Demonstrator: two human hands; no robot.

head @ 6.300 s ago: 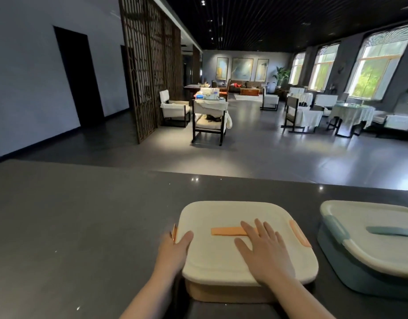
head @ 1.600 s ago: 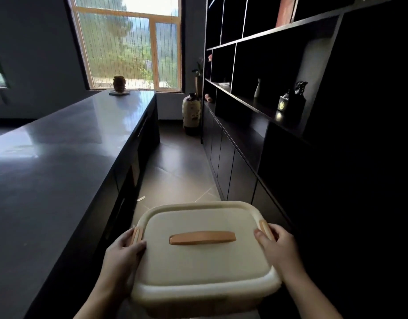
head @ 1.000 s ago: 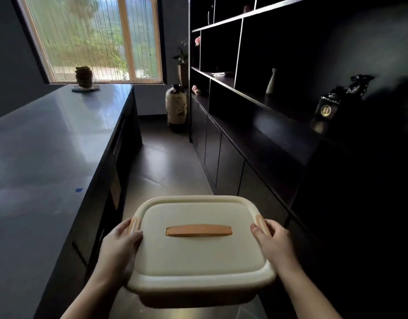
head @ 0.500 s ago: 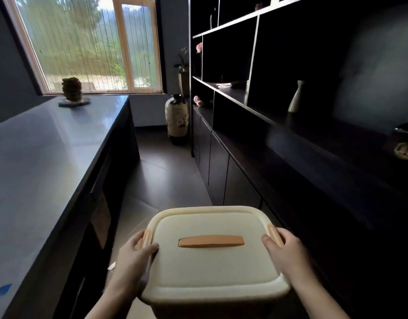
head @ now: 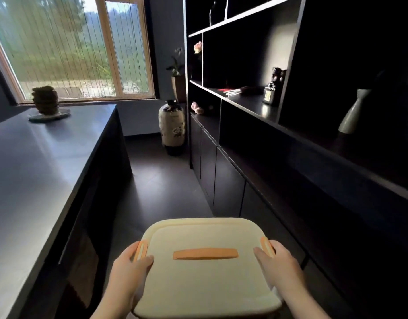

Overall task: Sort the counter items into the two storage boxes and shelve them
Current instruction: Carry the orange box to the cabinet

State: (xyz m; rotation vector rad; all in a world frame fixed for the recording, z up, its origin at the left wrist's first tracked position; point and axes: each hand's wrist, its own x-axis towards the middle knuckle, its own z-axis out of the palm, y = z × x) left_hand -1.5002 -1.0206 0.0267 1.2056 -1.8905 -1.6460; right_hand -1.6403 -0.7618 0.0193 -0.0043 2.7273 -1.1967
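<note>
I carry a cream storage box point(head: 205, 279) with an orange lid handle and orange side latches, low in the middle of the view. My left hand point(head: 129, 270) grips its left side at the latch, thumb on the lid. My right hand point(head: 279, 265) grips the right side the same way. The lid is closed, so the contents are hidden. A dark shelf unit point(head: 290, 139) with open compartments runs along my right. The second box is out of view.
The dark counter point(head: 37, 171) runs along my left, with a brown ornament on a plate point(head: 46, 102) at its far end. A big floor vase point(head: 172, 127) stands at the aisle's end below the window. The shelves hold a figurine point(head: 273, 88), a pale vase point(head: 352, 111) and small items.
I have carried the box from the counter into the aisle. Over the last second I have moved further along the shelves; both hands keep the same grip.
</note>
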